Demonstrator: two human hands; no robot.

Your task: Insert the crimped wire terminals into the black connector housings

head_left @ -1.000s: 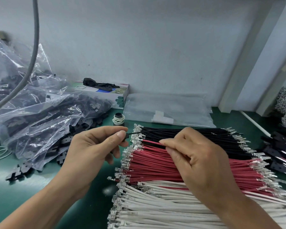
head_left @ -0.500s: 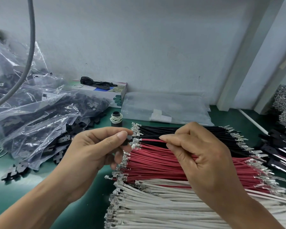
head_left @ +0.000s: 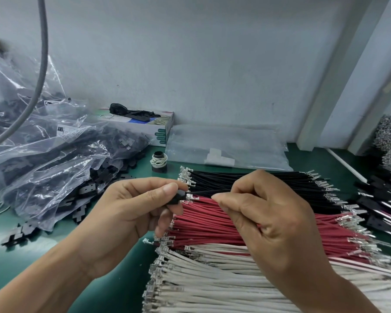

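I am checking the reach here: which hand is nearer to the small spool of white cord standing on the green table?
Left. The left hand is just in front of the spool of white cord; the right hand is farther away, over the red wires.

Left hand (head_left: 131,213) pinches a black housing (head_left: 176,198); right hand (head_left: 273,224) pinches a black wire (head_left: 209,192) entering it
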